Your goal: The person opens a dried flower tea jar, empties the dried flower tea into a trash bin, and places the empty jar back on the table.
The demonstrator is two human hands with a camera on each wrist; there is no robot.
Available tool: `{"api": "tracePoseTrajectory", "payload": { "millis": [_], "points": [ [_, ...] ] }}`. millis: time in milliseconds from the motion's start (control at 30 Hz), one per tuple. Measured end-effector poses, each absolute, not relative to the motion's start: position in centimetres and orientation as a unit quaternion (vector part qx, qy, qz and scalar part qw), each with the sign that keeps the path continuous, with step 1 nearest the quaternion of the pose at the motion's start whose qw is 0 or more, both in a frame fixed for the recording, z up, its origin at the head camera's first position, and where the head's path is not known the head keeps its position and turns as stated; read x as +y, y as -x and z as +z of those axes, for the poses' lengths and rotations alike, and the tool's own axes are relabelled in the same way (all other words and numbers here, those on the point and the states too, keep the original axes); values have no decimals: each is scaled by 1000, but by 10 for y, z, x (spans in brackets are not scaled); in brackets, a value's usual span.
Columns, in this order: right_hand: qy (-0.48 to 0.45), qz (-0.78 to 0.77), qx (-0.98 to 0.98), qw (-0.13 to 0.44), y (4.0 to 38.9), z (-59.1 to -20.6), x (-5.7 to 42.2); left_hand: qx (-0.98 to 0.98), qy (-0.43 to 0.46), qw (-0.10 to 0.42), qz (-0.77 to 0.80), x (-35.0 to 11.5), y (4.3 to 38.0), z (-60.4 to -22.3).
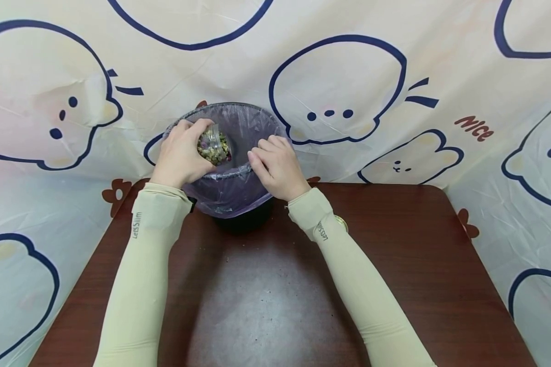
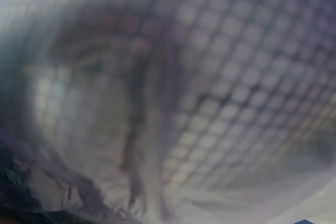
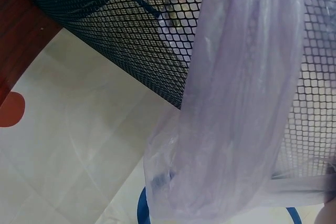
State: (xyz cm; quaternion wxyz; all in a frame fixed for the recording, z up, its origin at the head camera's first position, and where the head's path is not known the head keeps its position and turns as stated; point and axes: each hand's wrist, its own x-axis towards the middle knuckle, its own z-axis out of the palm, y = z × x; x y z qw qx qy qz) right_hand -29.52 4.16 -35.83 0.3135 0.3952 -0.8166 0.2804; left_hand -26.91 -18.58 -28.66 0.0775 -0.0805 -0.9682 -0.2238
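My left hand (image 1: 181, 153) grips a clear jar (image 1: 215, 133) from its left side, thumb below and fingers above. The jar is tipped on its side over the mouth of the trash bin, and small greenish dried buds (image 1: 213, 149) with a few reddish bits fill it. A dark mesh trash bin (image 3: 131, 35) wears a thin purple bin liner (image 3: 231, 103) folded down over its rim. At the bin's right rim my right hand (image 1: 277, 165) holds the liner with curled fingers. Only blurred mesh and liner (image 2: 226, 98) show in the left wrist view.
The bin stands at the back of a dark brown table (image 1: 257, 306), against a cream curtain (image 1: 239, 71) printed with cartoon animals. A small round gold-rimmed object (image 1: 342, 223) lies partly hidden behind my right forearm. Tiny crumbs dot the tabletop.
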Motion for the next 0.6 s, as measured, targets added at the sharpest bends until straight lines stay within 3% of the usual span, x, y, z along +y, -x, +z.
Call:
{"api": "tracePoseTrajectory", "payload": {
  "millis": [600],
  "points": [
    [-395,278,-817,315,296,-358,41,-966,85,85,-229,-185,269,-288]
  ]
}}
